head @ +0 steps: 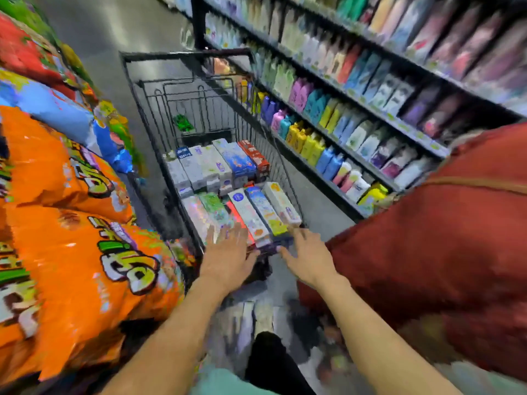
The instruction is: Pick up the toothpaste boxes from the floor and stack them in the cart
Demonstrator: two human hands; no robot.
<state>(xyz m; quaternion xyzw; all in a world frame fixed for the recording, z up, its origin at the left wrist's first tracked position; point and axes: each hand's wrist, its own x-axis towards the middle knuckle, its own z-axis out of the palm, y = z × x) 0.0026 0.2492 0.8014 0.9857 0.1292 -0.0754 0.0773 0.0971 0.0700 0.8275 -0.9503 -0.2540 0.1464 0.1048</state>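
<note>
Shelves (370, 89): long dark racks are running along the right side, crowded with pastel bottles and pouches, all blurred.
Snack bags (65, 252): glossy orange bags are bulging in from the left edge, cut off by the frame.
Red bag (433, 238): soft red fabric is filling the right, partly out of view.
Cart (148, 115): a black wire basket is standing in the aisle.
Toothpaste boxes (256, 215): long cardboard cartons are lying in two rows inside the cart, one at the far end, one at the near edge.
Left hand (228, 258): fingers are spreading flat, apart, resting on the near row.
Right hand (308, 258): fingers are lying straight and apart against the boxes' near ends; exact contact is blurred.
Floor (94, 29): grey and smooth; the boxes by the feet are too smeared to make out.
</note>
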